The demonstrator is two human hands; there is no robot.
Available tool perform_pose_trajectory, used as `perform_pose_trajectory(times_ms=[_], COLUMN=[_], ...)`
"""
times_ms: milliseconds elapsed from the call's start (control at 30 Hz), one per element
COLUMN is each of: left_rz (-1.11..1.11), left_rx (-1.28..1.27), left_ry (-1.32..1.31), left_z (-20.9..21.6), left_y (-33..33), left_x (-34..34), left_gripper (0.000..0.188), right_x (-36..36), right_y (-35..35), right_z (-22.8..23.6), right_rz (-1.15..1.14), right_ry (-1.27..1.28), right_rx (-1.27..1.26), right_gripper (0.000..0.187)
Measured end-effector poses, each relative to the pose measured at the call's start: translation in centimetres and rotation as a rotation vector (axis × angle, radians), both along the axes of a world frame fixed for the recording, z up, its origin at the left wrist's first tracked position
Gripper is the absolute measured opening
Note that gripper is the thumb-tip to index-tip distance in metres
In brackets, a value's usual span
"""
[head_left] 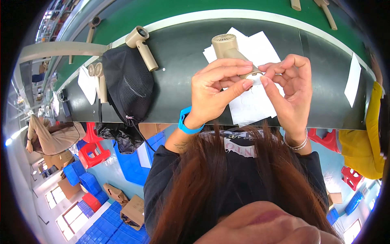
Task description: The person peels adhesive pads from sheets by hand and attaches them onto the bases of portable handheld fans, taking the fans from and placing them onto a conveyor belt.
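A gold hair dryer (224, 45) lies with its round grilled head away from me and its handle pointing toward me. My left hand (217, 83), with a blue band on the wrist, is closed around the handle near its lower end. My right hand (290, 79) is at the handle's open end, its thumb and forefinger drawn together there. Whatever sits between those fingertips is too small and too hidden to name. Under the dryer, white paper sheets (245, 107) are spread on the dark table.
Left on the dark table (178, 93) are a black mesh bag (128, 79), a gold hair dryer (143, 48) and more gold dryers (100, 79). Beyond runs a green belt (178, 12) with dryer parts. A person in a yellow sleeve (363, 150) is at the right.
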State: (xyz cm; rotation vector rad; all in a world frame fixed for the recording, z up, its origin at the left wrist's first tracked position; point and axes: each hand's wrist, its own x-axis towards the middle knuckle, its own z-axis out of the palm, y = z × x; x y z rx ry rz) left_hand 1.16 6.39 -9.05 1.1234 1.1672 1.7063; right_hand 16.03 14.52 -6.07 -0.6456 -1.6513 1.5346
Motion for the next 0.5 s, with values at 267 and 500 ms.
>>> perform_pose_trajectory(times_ms=[267, 500], left_rz=[0.046, 0.131], left_rx=[-0.001, 0.069], left_ry=[-0.006, 0.021], left_z=[-0.2, -0.2], left_y=[0.3, -0.2], left_x=[0.5, -0.3], left_gripper=[0.024, 0.024], right_x=[0.0, -0.1], right_y=[-0.2, 2.2], right_z=[0.2, -0.4], right_rz=[-0.092, -0.090], right_ry=[-0.099, -0.397], right_rx=[0.061, 0.222], right_gripper=[0.035, 0.031])
